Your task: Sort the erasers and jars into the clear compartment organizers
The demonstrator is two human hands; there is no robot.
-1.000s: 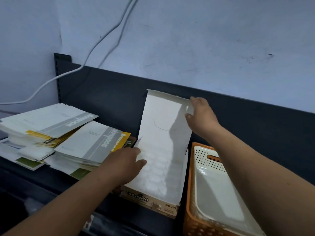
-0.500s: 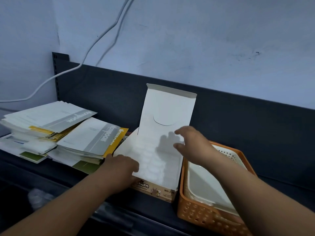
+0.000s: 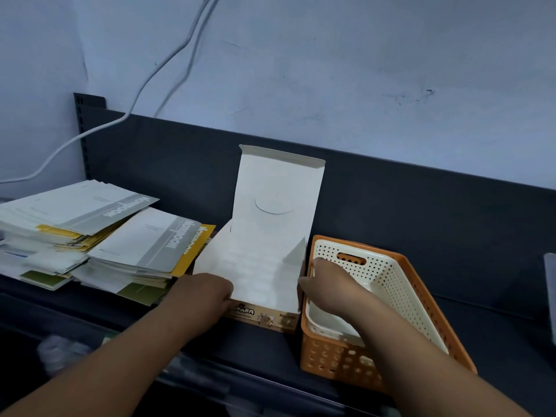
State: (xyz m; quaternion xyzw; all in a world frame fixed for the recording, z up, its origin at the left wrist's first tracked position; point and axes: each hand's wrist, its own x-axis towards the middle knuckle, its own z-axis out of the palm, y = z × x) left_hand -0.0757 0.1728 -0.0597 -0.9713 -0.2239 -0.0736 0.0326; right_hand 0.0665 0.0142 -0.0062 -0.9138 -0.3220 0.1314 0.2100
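Note:
An open cardboard box (image 3: 264, 319) with a brown printed front stands on the dark shelf (image 3: 258, 344). Its white lid (image 3: 279, 188) is flipped up against the back panel. Rows of pale white erasers (image 3: 255, 272) fill the inside, washed out and hard to tell apart. My left hand (image 3: 204, 293) grips the box's near left corner. My right hand (image 3: 328, 284) holds the box's right side, between the box and the basket. No jars or clear organizers show.
An orange perforated basket (image 3: 337, 359) with a cream basket (image 3: 391, 284) nested inside sits right of the box. Stacks of notebooks (image 3: 99, 239) lie to the left. White cables (image 3: 168, 61) hang on the wall. A grey object's edge (image 3: 550, 296) shows at far right.
My right hand let go of the lid's top edge and came down to the box's right side. The lid stays upright. My left hand slid down to the near left corner.

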